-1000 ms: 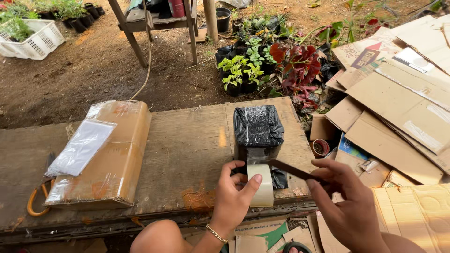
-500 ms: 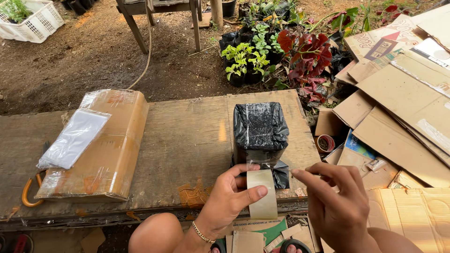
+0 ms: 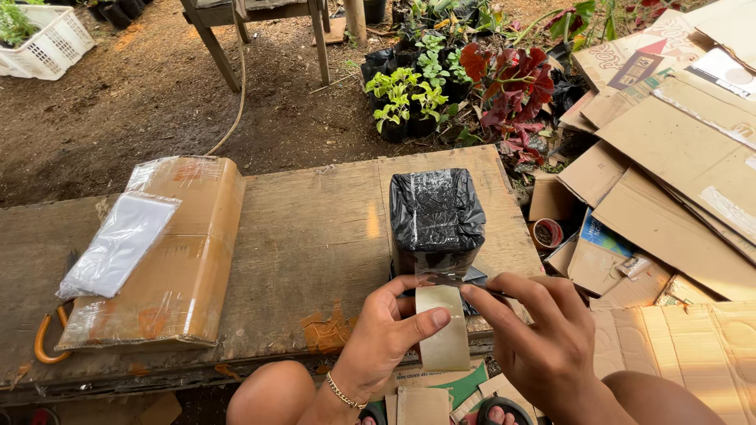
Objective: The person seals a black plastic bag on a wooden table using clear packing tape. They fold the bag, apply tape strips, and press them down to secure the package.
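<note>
Left hand [image 3: 390, 334] pinches strip of tape [image 3: 442, 327] hanging from black-wrapped package [image 3: 437, 212] at near edge of wooden tabletop [image 3: 315, 236]. Right hand [image 3: 543, 334] grips thin dark tool [image 3: 492, 291] against tape top. Taped cardboard box [image 3: 185, 252] lies well left.

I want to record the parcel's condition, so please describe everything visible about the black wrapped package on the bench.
The black package is a blocky bundle wrapped in glossy, wrinkled black plastic with clear shiny tape across it. It sits near the front edge of the worn wooden bench. A strip of tape runs from its near side down over the edge, pinched by the left hand; the right hand is close beside it.
</note>
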